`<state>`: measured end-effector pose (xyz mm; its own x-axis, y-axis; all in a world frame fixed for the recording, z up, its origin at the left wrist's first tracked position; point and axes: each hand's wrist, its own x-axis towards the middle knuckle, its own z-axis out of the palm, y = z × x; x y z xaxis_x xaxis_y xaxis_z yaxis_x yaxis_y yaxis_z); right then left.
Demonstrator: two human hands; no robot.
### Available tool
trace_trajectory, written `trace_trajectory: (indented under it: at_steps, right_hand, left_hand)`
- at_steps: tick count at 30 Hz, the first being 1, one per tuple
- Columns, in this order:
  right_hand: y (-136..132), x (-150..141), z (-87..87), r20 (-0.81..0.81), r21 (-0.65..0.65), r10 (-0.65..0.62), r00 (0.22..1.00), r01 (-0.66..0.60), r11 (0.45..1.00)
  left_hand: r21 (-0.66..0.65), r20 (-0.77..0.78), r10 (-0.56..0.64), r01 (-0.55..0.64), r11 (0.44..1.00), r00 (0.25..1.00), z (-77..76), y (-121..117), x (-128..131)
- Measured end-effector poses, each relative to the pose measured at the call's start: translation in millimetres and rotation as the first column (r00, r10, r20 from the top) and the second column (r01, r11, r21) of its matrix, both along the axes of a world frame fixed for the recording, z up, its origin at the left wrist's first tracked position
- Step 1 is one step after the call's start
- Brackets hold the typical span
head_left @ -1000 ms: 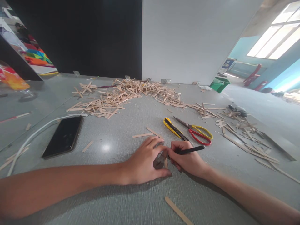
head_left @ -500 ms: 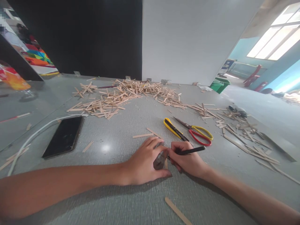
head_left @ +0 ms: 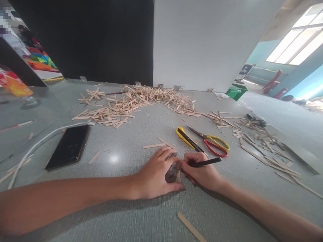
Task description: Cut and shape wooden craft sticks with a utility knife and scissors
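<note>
My left hand point(head_left: 157, 173) rests on the grey table, thumb and forefinger curved around a short wooden craft stick point(head_left: 179, 176), pinning its two ends. Most of that stick is hidden by my fingers. In my right hand point(head_left: 202, 171) is a black pen point(head_left: 207, 162), its tip down at the stick, where my fingers cover it. Just beyond my hands lie a yellow and black utility knife point(head_left: 188, 138) and scissors point(head_left: 212, 143) with one red and one yellow handle. Two loose craft sticks point(head_left: 153, 146) lie past my left fingertips.
A heap of craft sticks point(head_left: 151, 95) spreads along the back panels, with more sticks point(head_left: 272, 148) at the right. A phone point(head_left: 68, 148) and white cable point(head_left: 27, 153) lie left. One stick point(head_left: 190, 226) is near the front. A bottle point(head_left: 15, 82) stands far left.
</note>
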<state>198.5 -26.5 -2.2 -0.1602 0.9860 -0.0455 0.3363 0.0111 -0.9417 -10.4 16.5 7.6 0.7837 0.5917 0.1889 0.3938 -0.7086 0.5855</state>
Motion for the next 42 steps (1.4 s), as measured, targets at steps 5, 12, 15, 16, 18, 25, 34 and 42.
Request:
trace_trajectory:
  at_steps: [5, 12, 15, 16, 18, 25, 34, 42]
  right_hand:
    - [-0.1, 0.2, -0.8, 0.006, 0.003, 0.001, 1.000, -0.001, 1.000]
    - [1.0, 0.6, -1.2, 0.034, 0.024, -0.001, 0.999, 0.000, 1.000]
    - [0.7, 1.1, -1.1, 0.040, 0.034, 0.002, 0.999, -0.003, 0.999]
    - [0.5, 1.3, -1.3, 0.039, 0.035, 0.004, 0.999, -0.006, 0.999]
    - [0.3, 1.6, -1.6, 0.036, 0.036, 0.009, 0.999, -0.010, 0.999]
    - [0.1, 3.0, -2.0, 0.030, 0.043, 0.022, 0.999, -0.024, 0.999]
    - [2.9, 2.5, -2.7, 0.040, 0.068, 0.031, 0.999, -0.034, 0.997]
    - [1.0, 4.3, -5.3, 0.038, 0.066, 0.040, 0.998, -0.042, 0.997]
  left_hand:
    - [0.004, -0.006, 0.000, 0.000, 1.000, 1.000, -1.1, 0.0, -0.1]
    - [0.013, 0.005, 0.001, -0.001, 1.000, 1.000, -4.0, 0.9, 0.4]
    - [0.016, -0.013, 0.007, -0.007, 1.000, 1.000, -3.2, 1.0, 0.8]
    - [0.017, -0.020, 0.008, -0.007, 1.000, 1.000, -2.8, 0.9, 0.9]
    - [0.020, -0.029, 0.008, -0.007, 1.000, 1.000, -2.0, 0.7, 0.8]
    - [0.019, -0.025, 0.005, -0.004, 1.000, 1.000, -0.9, 0.3, 0.1]
    - [0.010, -0.048, 0.003, -0.002, 1.000, 0.999, -0.4, 0.1, 1.3]
    - [0.019, -0.043, 0.001, -0.001, 1.000, 0.999, -2.2, 0.4, -0.2]
